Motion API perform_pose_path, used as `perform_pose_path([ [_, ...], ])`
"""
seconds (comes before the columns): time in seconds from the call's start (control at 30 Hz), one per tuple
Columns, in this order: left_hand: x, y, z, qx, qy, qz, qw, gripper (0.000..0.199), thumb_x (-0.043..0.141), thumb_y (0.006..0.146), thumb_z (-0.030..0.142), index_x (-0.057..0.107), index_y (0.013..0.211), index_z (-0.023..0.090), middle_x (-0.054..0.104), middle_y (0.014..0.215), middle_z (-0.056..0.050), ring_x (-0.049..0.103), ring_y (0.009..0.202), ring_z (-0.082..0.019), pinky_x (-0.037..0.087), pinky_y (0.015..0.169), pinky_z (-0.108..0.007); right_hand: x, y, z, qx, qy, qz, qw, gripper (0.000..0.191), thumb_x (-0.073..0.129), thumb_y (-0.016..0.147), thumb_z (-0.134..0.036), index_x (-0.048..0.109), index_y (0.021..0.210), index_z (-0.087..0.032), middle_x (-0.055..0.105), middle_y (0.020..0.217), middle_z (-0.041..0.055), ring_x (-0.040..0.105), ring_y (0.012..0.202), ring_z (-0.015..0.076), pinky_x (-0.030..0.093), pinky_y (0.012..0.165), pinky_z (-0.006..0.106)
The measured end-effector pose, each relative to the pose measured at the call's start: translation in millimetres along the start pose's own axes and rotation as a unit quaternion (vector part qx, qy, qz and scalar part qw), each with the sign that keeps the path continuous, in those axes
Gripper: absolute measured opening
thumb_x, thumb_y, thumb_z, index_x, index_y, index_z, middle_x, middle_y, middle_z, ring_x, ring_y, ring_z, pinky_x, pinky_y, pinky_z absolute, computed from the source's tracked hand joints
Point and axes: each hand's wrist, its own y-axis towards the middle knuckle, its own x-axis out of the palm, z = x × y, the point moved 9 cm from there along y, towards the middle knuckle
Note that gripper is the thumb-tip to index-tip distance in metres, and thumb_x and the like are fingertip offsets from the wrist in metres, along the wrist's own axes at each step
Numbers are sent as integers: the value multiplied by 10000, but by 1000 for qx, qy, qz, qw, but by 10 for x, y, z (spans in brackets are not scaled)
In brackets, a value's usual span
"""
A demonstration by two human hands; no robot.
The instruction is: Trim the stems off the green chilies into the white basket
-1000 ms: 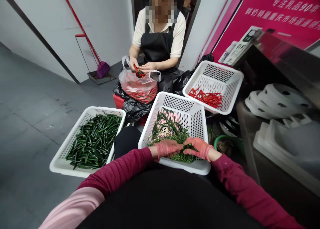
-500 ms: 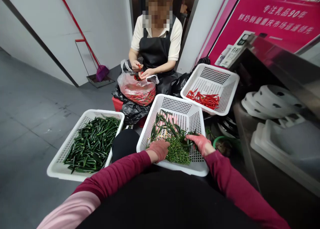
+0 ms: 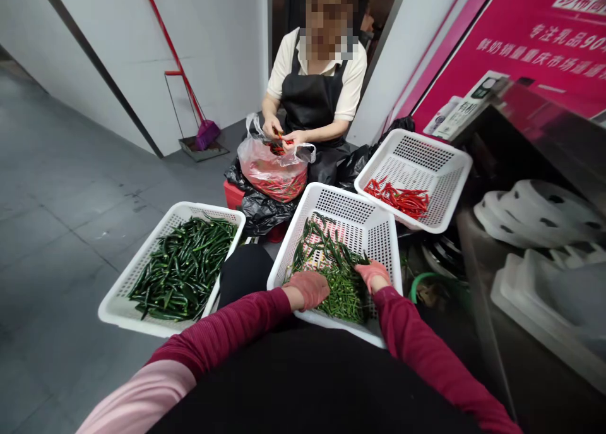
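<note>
Between my hands stands a white perforated basket, with long dark green chillies over a heap of thin, lighter green pieces. My left hand, in a pinkish glove, lies at the left of the heap. Its fingers are curled, and what they hold is hidden. Inside the basket's right side, my gloved right hand has its fingers closed at the edge of the green chillies; the fingertips are partly hidden among them. A second white basket at my left holds a large pile of dark green chillies.
Opposite me sits a person handling red chillies over a clear plastic bag. A third white basket with red chillies stands at the right. Beyond it are a metal counter and a green-rimmed container. A broom leans left.
The view has shifted, so most things appear farther right. My right hand has drawn in toward the heap, closer to my left hand; the dark chillies it held up are now lower, against the heap.
</note>
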Motion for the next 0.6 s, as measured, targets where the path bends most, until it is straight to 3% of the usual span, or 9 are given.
perform_pose_path([
  [0.1, -43, 80, -38, -8, -198, 31, 980, 364, 364, 817, 383, 624, 781, 130, 622, 740, -59, 564, 654, -156, 413, 587, -248, 30, -348, 26, -36, 124, -59, 990, 267, 625, 619, -375, 627, 782, -164, 654, 649, 56, 551, 457, 144, 385, 375, 227],
  [0.17, 5, 105, 3, -6, -318, 7, 948, 453, 313, 827, 479, 605, 875, 136, 605, 686, -28, 535, 571, -118, 401, 525, -218, 106, -655, -60, -76, 233, -149, 958, 291, 655, 602, -377, 610, 794, -164, 607, 561, 5, 460, 363, 103, 325, 313, 206],
  [0.23, 56, 73, 106, 13, -361, -32, 932, 518, 313, 806, 561, 608, 865, 139, 579, 608, -7, 501, 514, -99, 394, 496, -209, 146, -965, -197, -114, 285, -240, 921, 302, 686, 581, -363, 610, 793, -161, 584, 536, -14, 430, 359, 87, 304, 307, 191],
  [0.3, 68, -13, 195, 38, -337, -54, 939, 532, 338, 788, 589, 626, 768, 143, 560, 553, -3, 490, 493, -96, 401, 503, -214, 161, -1212, -325, -137, 288, -313, 894, 290, 707, 562, -336, 622, 774, -157, 591, 547, -8, 445, 390, 90, 311, 328, 190],
  [0.4, -44, -172, 248, 83, -234, -13, 969, 446, 352, 825, 498, 640, 729, 170, 600, 617, -16, 547, 574, -122, 431, 563, -243, 216, -1398, -440, -134, 268, -386, 873, 267, 717, 548, -312, 629, 741, -149, 599, 549, 5, 451, 397, 93, 297, 339, 196],
  [0.53, -274, -307, 75, 48, -111, 104, 987, 229, 434, 805, 254, 646, 798, 166, 629, 798, -94, 572, 850, -274, 433, 688, -412, 304, -1334, -493, -81, 246, -387, 885, 265, 700, 570, -326, 619, 748, -148, 578, 519, 4, 409, 347, 83, 224, 308, 197],
  [0.6, -259, -325, -75, -10, -45, 106, 993, 169, 485, 737, 128, 652, 759, 148, 626, 785, -123, 566, 865, -336, 421, 673, -489, 285, -1250, -615, -61, 278, -373, 883, 258, 691, 590, -345, 612, 747, -156, 561, 502, -3, 372, 327, 69, 211, 307, 198],
])
